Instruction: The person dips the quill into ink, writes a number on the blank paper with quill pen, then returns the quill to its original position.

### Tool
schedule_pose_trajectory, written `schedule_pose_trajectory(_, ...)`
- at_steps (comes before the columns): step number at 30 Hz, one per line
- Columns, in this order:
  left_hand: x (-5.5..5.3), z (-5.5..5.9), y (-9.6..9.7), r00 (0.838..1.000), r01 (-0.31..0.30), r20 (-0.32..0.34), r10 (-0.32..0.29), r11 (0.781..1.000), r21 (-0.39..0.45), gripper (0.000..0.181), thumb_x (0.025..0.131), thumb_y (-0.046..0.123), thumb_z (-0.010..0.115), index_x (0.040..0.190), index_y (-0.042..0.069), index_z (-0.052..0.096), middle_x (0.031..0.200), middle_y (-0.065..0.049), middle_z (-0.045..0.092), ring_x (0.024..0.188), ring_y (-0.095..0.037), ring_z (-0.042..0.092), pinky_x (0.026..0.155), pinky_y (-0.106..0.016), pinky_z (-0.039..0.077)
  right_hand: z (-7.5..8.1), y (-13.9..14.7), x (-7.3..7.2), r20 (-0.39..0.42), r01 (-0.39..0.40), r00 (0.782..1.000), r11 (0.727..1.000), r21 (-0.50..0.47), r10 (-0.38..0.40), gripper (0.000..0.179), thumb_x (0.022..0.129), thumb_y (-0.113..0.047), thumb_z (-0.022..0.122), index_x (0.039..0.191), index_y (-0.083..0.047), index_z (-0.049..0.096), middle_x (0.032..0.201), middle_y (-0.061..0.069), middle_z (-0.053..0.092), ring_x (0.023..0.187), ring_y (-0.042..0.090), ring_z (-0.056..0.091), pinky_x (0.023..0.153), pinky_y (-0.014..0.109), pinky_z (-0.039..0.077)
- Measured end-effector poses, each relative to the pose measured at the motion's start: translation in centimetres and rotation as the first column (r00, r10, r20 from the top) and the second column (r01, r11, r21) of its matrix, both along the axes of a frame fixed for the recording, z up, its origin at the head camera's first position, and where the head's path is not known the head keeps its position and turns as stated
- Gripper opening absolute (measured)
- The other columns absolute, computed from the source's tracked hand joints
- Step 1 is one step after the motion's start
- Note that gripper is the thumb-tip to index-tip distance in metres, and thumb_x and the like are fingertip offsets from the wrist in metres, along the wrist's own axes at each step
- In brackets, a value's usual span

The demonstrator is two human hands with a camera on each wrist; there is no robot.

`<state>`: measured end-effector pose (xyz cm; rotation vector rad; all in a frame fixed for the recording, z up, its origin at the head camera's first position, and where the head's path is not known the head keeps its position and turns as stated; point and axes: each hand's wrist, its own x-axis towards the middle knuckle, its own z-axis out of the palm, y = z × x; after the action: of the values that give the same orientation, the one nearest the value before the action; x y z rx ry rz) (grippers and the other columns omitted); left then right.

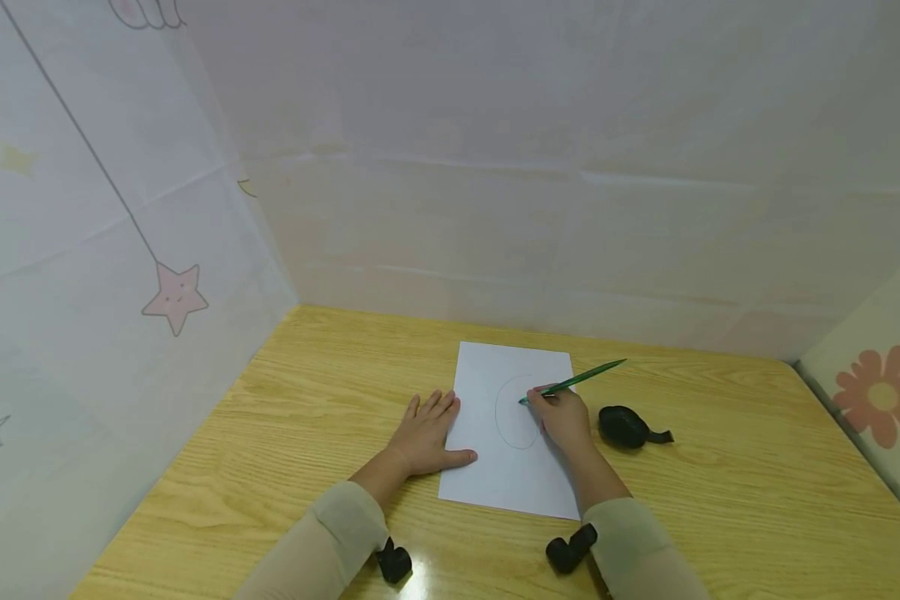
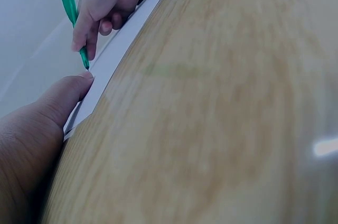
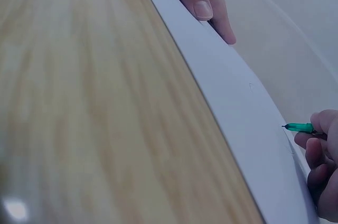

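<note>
A white sheet of paper (image 1: 487, 483) lies on the wooden table, bearing a thin, large oval outline (image 1: 497, 421) with a gap at its upper right. My right hand (image 1: 566, 421) pinches a green pen (image 1: 585, 375), its tip at the paper inside the oval. The pen's upper end slants up to the right. Fingers spread, my left hand (image 1: 427, 437) rests along the paper's left edge, thumb on the sheet. In the right wrist view the pen's dark point (image 3: 285, 126) meets the paper's surface.
Right of my right hand lies a black oval object (image 1: 624, 427) with a short tail. Black devices (image 1: 394, 562) sit at both wrists, below the sleeves. The wooden table (image 1: 720, 483) ends at a pale cloth backdrop (image 1: 495, 242) behind and at the sides.
</note>
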<state>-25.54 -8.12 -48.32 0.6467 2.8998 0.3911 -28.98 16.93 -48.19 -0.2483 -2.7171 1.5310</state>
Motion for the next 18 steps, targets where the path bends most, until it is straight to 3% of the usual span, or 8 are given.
schedule_pose_trajectory(7,0.01,0.01,-0.03,1.0,0.001,-0.001,-0.001,1.0,0.0,0.099,0.086,0.073,0.05,0.157,0.01,0.022,0.165,-0.003,0.016,0.154,-0.025,0.01,0.124,-0.053,0.002,-0.32,-0.22,-0.3,-0.015,-0.003,1.0,1.0,0.001,0.003,0.034,0.095,-0.032,0.061,0.11,-0.002,0.067,0.078,0.007,0.069,0.048,0.011,0.051,0.053,0.025,0.041)
schedule_pose_trajectory(18,0.02,-0.03,-0.05,1.0,-0.004,0.001,0.004,1.0,0.012,0.099,0.086,0.073,0.051,0.157,0.01,0.023,0.165,-0.004,0.016,0.154,-0.025,0.009,0.124,-0.052,0.002,-0.1,-0.76,-0.24,-0.032,-0.007,0.999,1.0,0.015,0.007,0.033,0.094,-0.033,0.062,0.108,-0.003,0.069,0.071,0.004,0.067,0.047,0.011,0.05,0.054,0.025,0.041)
